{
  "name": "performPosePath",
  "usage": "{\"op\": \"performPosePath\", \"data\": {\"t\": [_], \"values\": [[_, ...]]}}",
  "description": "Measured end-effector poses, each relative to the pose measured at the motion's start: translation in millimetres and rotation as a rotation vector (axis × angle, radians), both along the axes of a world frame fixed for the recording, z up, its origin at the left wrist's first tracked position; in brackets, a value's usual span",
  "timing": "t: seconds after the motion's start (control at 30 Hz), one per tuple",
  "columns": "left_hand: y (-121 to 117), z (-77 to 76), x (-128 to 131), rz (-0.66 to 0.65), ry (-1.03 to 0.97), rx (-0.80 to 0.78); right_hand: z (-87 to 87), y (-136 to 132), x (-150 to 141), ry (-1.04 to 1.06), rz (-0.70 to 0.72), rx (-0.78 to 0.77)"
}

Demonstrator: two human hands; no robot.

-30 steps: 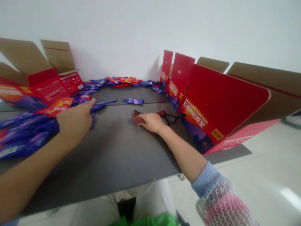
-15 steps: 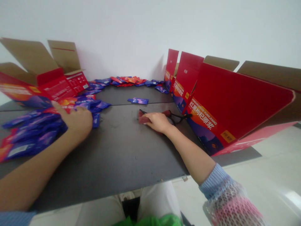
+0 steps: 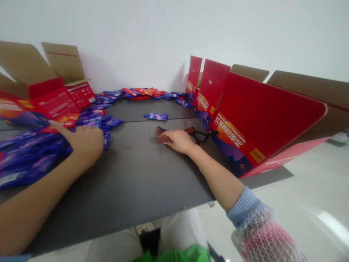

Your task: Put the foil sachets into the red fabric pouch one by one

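Note:
My left hand rests over a heap of blue and purple sachets. One of its digits stretches out to the left, apart from the others, whose tips are hidden. My right hand lies low on the dark table, closed around what looks like a pair of sunglasses with brownish lenses and a black frame. Part of that frame sticks out to the right, up to a red carton. Just beyond this hand a single purple sachet lies flat.
Open red cartons stand along the right, the nearest being largest in view. Another open carton stands at the left behind the heap. A curved row of blue and red sachets runs along the wall. The table ends before my knees.
The view has shifted a little, so the things appear slightly further left. Both hands keep their places, the left on the sachets and the right on the sunglasses.

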State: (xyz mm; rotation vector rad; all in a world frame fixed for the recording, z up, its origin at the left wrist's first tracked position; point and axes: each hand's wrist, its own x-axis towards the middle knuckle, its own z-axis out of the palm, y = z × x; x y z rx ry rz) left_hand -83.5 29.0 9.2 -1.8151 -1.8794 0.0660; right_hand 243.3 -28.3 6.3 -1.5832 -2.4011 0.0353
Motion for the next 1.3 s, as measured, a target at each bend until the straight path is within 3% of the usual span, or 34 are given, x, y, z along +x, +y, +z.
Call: {"op": "performPosePath", "data": {"t": [0.23,0.5,0.67,0.87,1.03,1.2,1.3], "values": [[-8,-3.7,4,-0.123,-0.005,0.146,-0.2,0,2,0.010,0.004,-0.024],[-24,-13.2,28,-0.519,-0.161,0.229,0.3,-2,0,0.008,0.015,-0.006],[-23,-19.4,56,-0.638,-0.338,0.123,1.9,-2,-3,-0.040,0.033,0.011],[-12,-26.0,65,-0.686,-0.299,0.042,5.1,-14,-13,-0.073,-0.003,-0.008],[16,-23.9,84,-0.793,-0.201,0.075,0.5,-31,-32,-0.036,-0.214,-0.017],[65,-22.1,144,-0.976,-0.253,0.158,-2.0,-34,-37,-0.047,-0.326,0.020],[91,-24.9,182,-0.873,-0.390,0.220,-2.4,-29,-29,-0.056,-0.328,0.027]]}}
